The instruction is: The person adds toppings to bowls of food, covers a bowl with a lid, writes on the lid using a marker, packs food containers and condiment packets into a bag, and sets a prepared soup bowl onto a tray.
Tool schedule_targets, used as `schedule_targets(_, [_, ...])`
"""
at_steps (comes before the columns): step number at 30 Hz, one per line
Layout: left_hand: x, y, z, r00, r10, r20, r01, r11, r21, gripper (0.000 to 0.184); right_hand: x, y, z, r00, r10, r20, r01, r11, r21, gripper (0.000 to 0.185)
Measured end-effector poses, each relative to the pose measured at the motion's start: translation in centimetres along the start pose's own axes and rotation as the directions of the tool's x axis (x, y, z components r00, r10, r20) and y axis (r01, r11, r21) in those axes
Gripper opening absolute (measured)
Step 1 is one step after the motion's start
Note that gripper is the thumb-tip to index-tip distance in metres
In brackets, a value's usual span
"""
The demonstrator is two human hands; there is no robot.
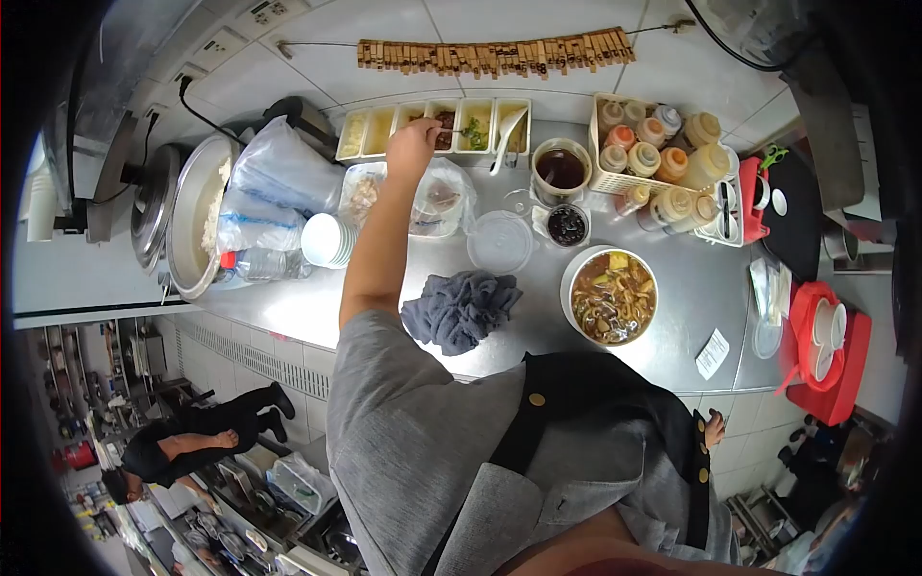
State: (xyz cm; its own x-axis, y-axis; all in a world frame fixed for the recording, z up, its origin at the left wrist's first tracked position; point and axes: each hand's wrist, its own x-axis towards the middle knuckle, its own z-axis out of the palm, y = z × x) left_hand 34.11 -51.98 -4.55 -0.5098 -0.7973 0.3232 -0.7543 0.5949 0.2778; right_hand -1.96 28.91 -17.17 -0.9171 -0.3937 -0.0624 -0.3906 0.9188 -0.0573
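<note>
My left hand [413, 146] reaches out over the row of topping bins and is closed on the handle of a small spoon [453, 130]. The spoon's end is at the bin of chopped green onions [473, 132]. Down by my right side, my right hand [714, 428] shows only in part past the apron; its fingers look loosely apart with nothing visible in them. A large white bowl of brown noodle soup [613, 298] stands on the steel counter in front of me. A crumpled grey cloth [461, 312] lies near the counter's front edge.
Dark sauce fills a tall container [561, 169] and a smaller cup [569, 225]. A basket of squeeze bottles [615, 178] stands at the back right. Stacked white bowls [328, 240], plastic bags [274, 182] and a big metal pot [197, 216] are left. Another person [192, 437] stands behind, left.
</note>
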Motion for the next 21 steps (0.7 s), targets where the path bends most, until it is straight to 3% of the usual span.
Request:
schedule_targets(2, [-0.8, -1.6, 0.6, 0.964, -0.229, -0.136, 0.179, 0.935, -0.306, 0.014, 0.1, -0.1, 0.3, 1.0, 0.024, 0.002, -0.024, 1.0, -0.016, 0.05])
schedule_targets(3, [-1.1, -2.6, 0.6, 0.963, -0.232, -0.136, 0.182, 0.934, -0.306, 0.014, 0.1, 0.1, 0.5, 1.0, 0.022, 0.002, -0.022, 1.0, -0.017, 0.05])
schedule_targets(5, [-1.8, -6.1, 0.3, 0.853, -0.451, -0.261, 0.234, 0.779, -0.582, 0.013, 0.2, 0.5, 0.7, 0.999, -0.034, 0.019, 0.035, 0.999, -0.025, 0.052])
schedule_targets(7, [-2.7, -11.2, 1.2, 0.775, -0.592, -0.22, 0.155, 0.516, -0.843, 0.018, 0.3, 1.9, 1.8, 0.997, -0.075, 0.004, 0.075, 0.997, -0.024, 0.053])
schedule_targets(8, [-3.4, -11.3, 0.1, 0.772, -0.598, -0.213, 0.165, 0.513, -0.842, 0.018, 0.1, 2.5, 2.1, 0.994, -0.111, -0.008, 0.111, 0.993, -0.026, 0.053])
schedule_targets(10, [-5.4, -10.9, -2.1, 0.737, -0.676, -0.016, 0.21, 0.251, -0.945, 0.016, 0.1, 3.2, 2.5, 0.994, -0.112, 0.001, 0.112, 0.993, -0.042, 0.054])
schedule_targets(11, [-6.5, -10.4, -2.6, 0.731, -0.683, -0.004, 0.223, 0.245, -0.944, 0.016, 0.0, 4.1, 3.2, 0.994, -0.111, -0.001, 0.11, 0.993, -0.049, 0.055])
schedule_targets(13, [-9.2, -9.0, -3.7, 0.842, -0.499, 0.202, 0.303, 0.128, -0.944, 0.017, 0.1, 6.2, 6.1, 0.988, -0.139, -0.062, 0.133, 0.986, -0.099, 0.055])
schedule_targets(14, [-10.6, -7.7, -4.4, 0.823, -0.47, 0.32, 0.429, 0.144, -0.892, 0.018, 0.4, 8.4, 8.1, 0.994, -0.098, -0.054, 0.099, 0.995, 0.007, 0.055])
schedule_targets(15, [-12.0, -6.2, -4.6, 0.817, -0.473, 0.33, 0.438, 0.137, -0.889, 0.018, 0.8, 10.8, 10.1, 0.998, -0.054, -0.044, 0.059, 0.992, 0.114, 0.055])
schedule_targets(19, [-17.4, -1.3, -1.7, 0.708, -0.306, 0.637, 0.664, -0.022, -0.748, 0.024, 0.8, 5.1, 4.9, 0.987, -0.164, 0.004, 0.163, 0.978, -0.131, 0.055])
schedule_targets(21, [-19.4, 1.9, 0.8, 0.637, -0.322, 0.7, 0.667, -0.226, -0.71, 0.027, 1.5, 4.7, 4.6, 0.974, -0.215, -0.068, 0.206, 0.971, -0.119, 0.054])
